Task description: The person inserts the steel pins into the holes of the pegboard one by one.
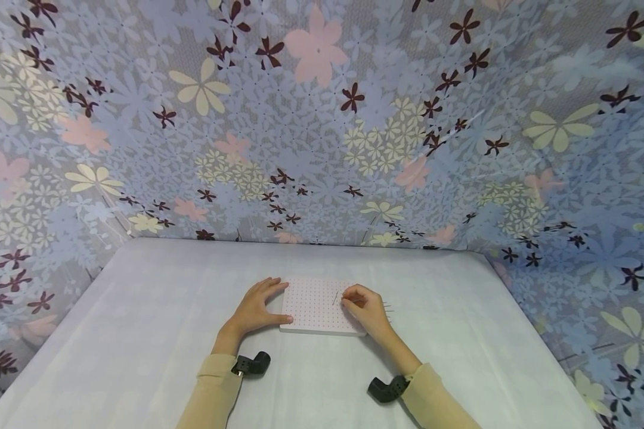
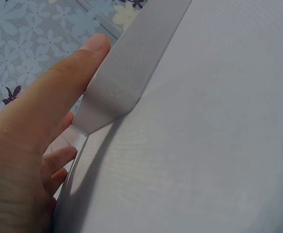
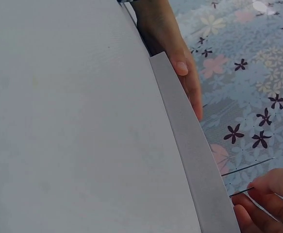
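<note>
A white board [image 1: 313,307] with a grid of small reddish dots lies on the table. My left hand [image 1: 257,307] is spread along its left side, with the thumb at the near corner and fingertips at the far one. In the left wrist view that thumb [image 2: 78,65] lies against the board's side wall [image 2: 126,63]. Over the board's right part, my right hand [image 1: 366,307] pinches a thin metal needle [image 3: 242,192] between thumb and fingertips, close over the board. A second needle [image 1: 335,298] stands upright in the board just left of these fingers.
Several more thin needles [image 1: 389,310] lie right of the board, partly behind my right hand. A white cloth [image 1: 193,286] covers the table. Flowered fabric [image 1: 311,149] hangs behind it and at the sides. Black cameras [image 1: 254,363] are strapped to both wrists.
</note>
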Available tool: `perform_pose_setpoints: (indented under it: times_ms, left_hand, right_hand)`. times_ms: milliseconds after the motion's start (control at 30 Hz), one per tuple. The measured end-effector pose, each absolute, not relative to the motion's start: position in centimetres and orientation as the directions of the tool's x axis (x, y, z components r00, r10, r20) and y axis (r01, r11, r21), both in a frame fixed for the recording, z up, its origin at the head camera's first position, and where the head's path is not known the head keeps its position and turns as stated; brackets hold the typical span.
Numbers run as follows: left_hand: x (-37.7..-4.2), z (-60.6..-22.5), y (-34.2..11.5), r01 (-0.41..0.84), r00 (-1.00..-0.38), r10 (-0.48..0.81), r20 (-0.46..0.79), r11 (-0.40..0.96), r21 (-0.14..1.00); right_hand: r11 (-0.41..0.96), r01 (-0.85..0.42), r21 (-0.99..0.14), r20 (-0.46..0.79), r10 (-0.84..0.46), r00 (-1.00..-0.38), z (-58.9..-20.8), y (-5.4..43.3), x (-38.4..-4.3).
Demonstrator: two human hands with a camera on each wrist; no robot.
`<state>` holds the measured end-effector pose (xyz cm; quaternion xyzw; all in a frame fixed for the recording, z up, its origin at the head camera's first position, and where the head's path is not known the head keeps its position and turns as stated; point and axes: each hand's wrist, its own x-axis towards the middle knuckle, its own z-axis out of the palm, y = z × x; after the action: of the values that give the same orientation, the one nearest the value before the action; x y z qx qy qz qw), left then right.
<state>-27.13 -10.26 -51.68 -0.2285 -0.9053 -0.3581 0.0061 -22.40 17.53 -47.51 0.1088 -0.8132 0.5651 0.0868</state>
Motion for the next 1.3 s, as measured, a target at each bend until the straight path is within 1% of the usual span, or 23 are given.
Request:
perform_pose_setpoints:
  times_ms: [433, 733, 1067, 1300]
  left_hand:
    - [-27.0, -51.8, -10.2, 0.414, -0.897, 0.409, 0.171, 0.637, 0.650]
    - [-26.9, -51.7, -10.2, 0.417, -0.895, 0.412, 0.171, 0.638, 0.648]
    - [-27.0, -51.8, -10.3, 0.423, -0.894, 0.412, 0.178, 0.641, 0.641]
    - [-27.1, -51.6, -10.2, 0.408, -0.899, 0.407, 0.159, 0.649, 0.642]
  right_hand:
    - [0.338, -0.301, -0.892, 0.284, -0.099, -0.954, -47.7, 17.5, -22.3]
    - [0.295, -0.351, -0.889, 0.318, -0.154, -0.935, -48.5, 17.8, -22.5]
    - [0.297, -0.380, -0.876, 0.352, -0.145, -0.925, -48.6, 17.2, -22.9]
    - [0.321, -0.362, -0.875, 0.343, -0.116, -0.932, -48.3, 16.9, -22.9]
